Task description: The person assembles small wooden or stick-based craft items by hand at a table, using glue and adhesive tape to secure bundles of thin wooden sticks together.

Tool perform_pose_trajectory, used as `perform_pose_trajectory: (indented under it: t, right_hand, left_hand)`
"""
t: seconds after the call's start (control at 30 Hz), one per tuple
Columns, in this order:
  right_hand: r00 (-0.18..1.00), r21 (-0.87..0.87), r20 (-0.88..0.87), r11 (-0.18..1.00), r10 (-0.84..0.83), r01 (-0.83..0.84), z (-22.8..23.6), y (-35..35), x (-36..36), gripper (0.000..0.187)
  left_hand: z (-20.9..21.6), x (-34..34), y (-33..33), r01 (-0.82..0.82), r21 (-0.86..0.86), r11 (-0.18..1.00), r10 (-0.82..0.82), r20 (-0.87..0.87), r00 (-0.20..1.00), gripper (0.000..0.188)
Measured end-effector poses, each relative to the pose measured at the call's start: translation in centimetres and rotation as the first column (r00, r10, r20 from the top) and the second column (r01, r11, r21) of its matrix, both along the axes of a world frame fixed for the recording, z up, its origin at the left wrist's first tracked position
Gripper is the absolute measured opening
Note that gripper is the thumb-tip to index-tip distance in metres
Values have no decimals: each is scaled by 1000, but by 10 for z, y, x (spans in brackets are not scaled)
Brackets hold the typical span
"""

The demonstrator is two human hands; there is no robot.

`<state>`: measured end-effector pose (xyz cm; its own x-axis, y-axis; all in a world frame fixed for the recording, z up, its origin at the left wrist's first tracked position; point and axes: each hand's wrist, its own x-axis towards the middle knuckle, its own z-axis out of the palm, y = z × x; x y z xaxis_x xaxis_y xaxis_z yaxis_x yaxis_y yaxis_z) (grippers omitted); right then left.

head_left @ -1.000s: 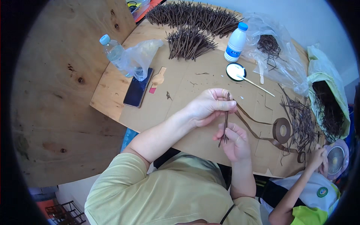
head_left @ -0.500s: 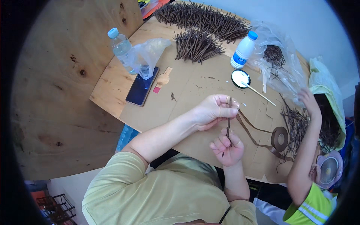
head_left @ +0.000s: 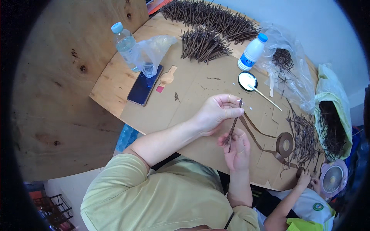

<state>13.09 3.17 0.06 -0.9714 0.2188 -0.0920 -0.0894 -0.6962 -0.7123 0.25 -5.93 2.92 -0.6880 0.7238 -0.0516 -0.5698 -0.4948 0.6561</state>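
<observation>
Between the thumb and fingers of my left hand (head_left: 220,111) is the upper end of a thin brown twig (head_left: 234,124), held tilted above the cardboard. A strip of brown tape (head_left: 250,124) runs from that pinch to the tape roll (head_left: 285,144) on the right. Below, my right hand (head_left: 239,150) is curled loosely about the twig's lower, branching end, palm turned up. Part of the grip there is hidden by its own fingers. To the right of the roll lies a pile of loose twigs (head_left: 304,138).
Bundled twigs (head_left: 206,46) line the far side. A white bottle (head_left: 252,52), a lid of white paste (head_left: 247,81) with a stick, a phone (head_left: 143,90) and a water bottle (head_left: 124,44) stand about. Another person's hand (head_left: 303,179) is at the near right edge, beside a twig-filled bag (head_left: 320,111).
The twig now leans more, its branching end spread out, and my right hand has turned and loosened its fingers. The other person's hand has dropped from the plastic bag to the near right edge.
</observation>
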Motion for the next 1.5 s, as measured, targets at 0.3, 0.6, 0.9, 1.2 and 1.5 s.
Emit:
perform_pose_trajectory:
  t: [0.3,0.6,0.9,1.2,1.5]
  right_hand:
    - [997,82,61,996,42,-47,6,1,-1,20]
    - [997,322,42,944,67,-77,27,10,-43,19]
    - [881,768,-438,-435,178,470,76,36,-232,13]
    - [897,630,-296,-639,328,442,34,47,-326,13]
    - [952,748,-150,-599,265,285,61,51,-271,48]
  left_hand:
    - [3,2,1,29,-50,998,-30,-14,999,17]
    - [-5,-35,-17,102,76,992,-97,-67,993,49]
    - [-62,-75,-27,-655,-213,725,652,-96,753,20]
    - [-60,-83,-25,-660,-223,717,673,-21,739,13]
    - [-71,-85,-24,-644,-237,727,628,-148,764,13]
